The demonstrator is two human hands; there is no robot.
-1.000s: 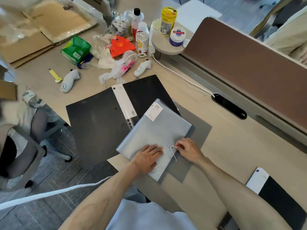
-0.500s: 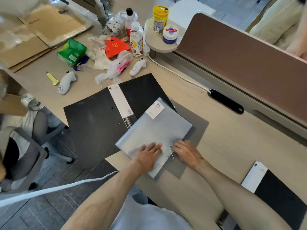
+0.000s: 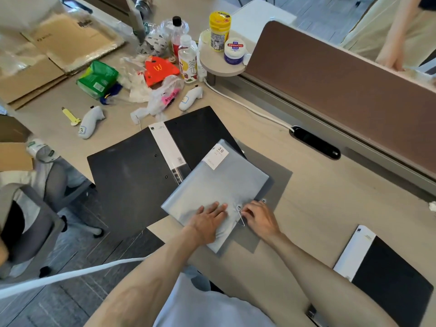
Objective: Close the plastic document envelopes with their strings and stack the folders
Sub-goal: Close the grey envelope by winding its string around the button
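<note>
Winding looks underway, not finished: the string (image 3: 241,218) hangs in a loose loop from the round button (image 3: 239,207) on the grey plastic envelope (image 3: 217,185), pinched in the right hand (image 3: 259,218), fingers curled around it. The left hand (image 3: 207,218) lies flat and spread on the envelope beside the button, holding nothing. This envelope rests on a darker grey folder (image 3: 280,182), both overlapping an open black binder (image 3: 132,175). Well right of the envelope lies another black folder (image 3: 387,277), not yet stacked, so I judge most stacking remains.

Left hand (image 3: 208,219) flat, fingers spread; right hand (image 3: 259,217) curled, fingertips pinched, bare forearms extended.
</note>
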